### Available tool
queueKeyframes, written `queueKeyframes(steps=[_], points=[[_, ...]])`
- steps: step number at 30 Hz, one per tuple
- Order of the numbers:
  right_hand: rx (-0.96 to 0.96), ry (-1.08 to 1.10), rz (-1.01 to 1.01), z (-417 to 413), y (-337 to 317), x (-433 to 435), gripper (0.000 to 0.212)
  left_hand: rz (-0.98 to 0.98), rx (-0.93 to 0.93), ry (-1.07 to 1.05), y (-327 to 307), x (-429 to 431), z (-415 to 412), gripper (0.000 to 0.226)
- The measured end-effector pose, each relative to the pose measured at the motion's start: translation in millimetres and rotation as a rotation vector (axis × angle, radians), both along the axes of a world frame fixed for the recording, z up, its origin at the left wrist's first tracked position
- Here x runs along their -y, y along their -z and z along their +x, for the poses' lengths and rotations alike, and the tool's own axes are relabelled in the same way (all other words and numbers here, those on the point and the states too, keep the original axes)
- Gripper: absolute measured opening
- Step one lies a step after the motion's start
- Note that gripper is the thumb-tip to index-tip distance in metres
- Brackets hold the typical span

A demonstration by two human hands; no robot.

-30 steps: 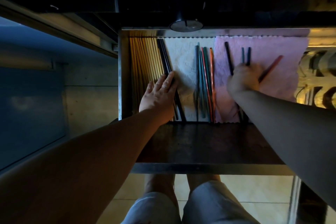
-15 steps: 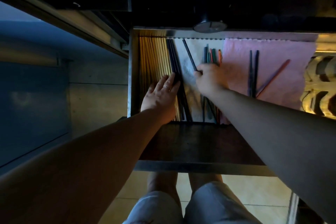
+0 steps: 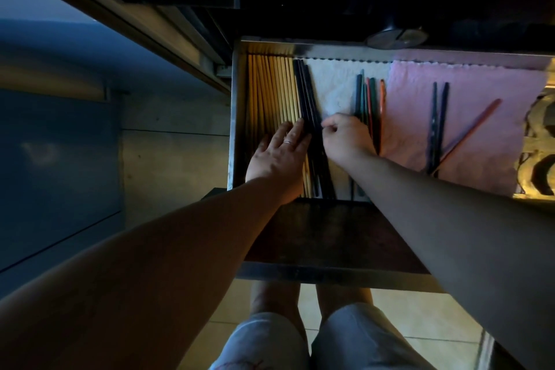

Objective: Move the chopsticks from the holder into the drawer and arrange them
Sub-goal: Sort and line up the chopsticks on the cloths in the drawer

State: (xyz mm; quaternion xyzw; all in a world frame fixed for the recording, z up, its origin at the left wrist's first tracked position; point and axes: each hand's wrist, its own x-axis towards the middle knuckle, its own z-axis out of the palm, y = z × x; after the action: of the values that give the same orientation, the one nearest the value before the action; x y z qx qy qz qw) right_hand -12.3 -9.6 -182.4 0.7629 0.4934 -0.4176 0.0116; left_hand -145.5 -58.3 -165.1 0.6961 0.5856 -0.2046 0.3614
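Note:
The open drawer (image 3: 235, 117) holds rows of chopsticks lying lengthwise. Several wooden chopsticks (image 3: 270, 90) fill its left side, with a bundle of black chopsticks (image 3: 304, 90) right beside them. My left hand (image 3: 277, 159) lies flat, fingers apart, across the wooden ones and the edge of the black bundle. My right hand (image 3: 345, 138) pinches a black chopstick at the bundle's right edge. Several coloured chopsticks (image 3: 371, 96) lie further right. Two dark chopsticks (image 3: 438, 117) and a slanted red chopstick (image 3: 474, 126) rest on the pink cloth (image 3: 486, 93).
A white cloth (image 3: 333, 81) lines the drawer's middle. A dark object with a round base (image 3: 396, 36) stands on the counter just above the drawer's back edge. The dark drawer front (image 3: 324, 237) juts toward my legs. A steel cabinet face is at left.
My right hand lifted one black chopstick off the pink cloth, carried it left over the coloured ones, and now holds it against the black bundle. My left hand stayed flat in place.

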Motion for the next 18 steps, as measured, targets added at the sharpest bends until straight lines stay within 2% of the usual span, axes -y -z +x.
queueKeyframes(steps=[6,12,18], points=[[0.005,0.04,-0.011,3.0,3.1,-1.9,0.024,0.014,-0.019,0.04,1.4,-1.2,-2.6,0.085],[-0.003,0.055,0.156,46.2,7.4,5.2,0.018,0.115,-0.029,0.129,7.9,-0.4,16.0,0.084],[0.065,-0.032,0.101,91.6,-1.2,12.1,0.022,0.081,-0.081,0.126,11.2,2.3,35.9,0.085]])
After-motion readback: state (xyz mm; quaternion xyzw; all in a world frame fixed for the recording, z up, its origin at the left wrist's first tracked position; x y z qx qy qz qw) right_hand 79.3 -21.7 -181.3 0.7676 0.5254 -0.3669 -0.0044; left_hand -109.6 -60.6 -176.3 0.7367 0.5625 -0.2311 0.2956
